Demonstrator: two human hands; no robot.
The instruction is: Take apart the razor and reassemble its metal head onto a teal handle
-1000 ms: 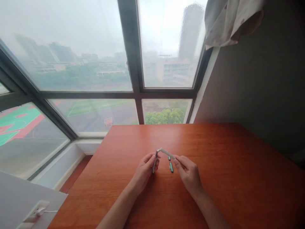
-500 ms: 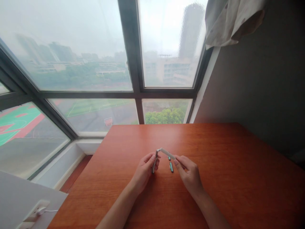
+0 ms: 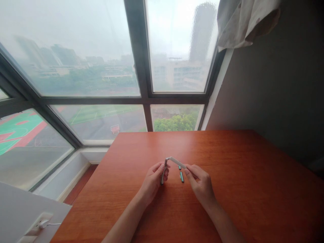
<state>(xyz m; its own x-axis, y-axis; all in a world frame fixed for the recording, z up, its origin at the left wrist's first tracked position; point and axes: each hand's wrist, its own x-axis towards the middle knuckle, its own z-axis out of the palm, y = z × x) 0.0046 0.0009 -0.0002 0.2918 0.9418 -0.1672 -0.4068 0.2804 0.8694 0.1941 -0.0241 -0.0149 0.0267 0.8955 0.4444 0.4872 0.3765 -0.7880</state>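
Between my hands is a slim, pale grey, two-armed thing [image 3: 177, 162] with a shiny metal joint at its top, bent at an angle above the table. Its kind is unclear. My left hand [image 3: 153, 178] is closed around the lower arm, which hangs almost upright and has a darker edge. My right hand [image 3: 201, 180] pinches the far end of the other arm, which slopes down to the right from the joint. A small green-and-black bar [image 3: 181, 177] lies on the table between the hands. Just behind it is a second such piece [image 3: 179, 167], partly hidden by the sloping arm.
The reddish-brown wooden table [image 3: 131, 152] reaches to large windows with dark frames [image 3: 177, 98]. At the lower left, a white plug [image 3: 43, 223] sits in a wall socket. A dark wall [image 3: 273, 84] stands on the right, and pale cloth [image 3: 248, 27] hangs above.
Both hands keep their hold, and the bent thing stays nearly still. The sloping arm shifts very slightly; the small bars lie as before.
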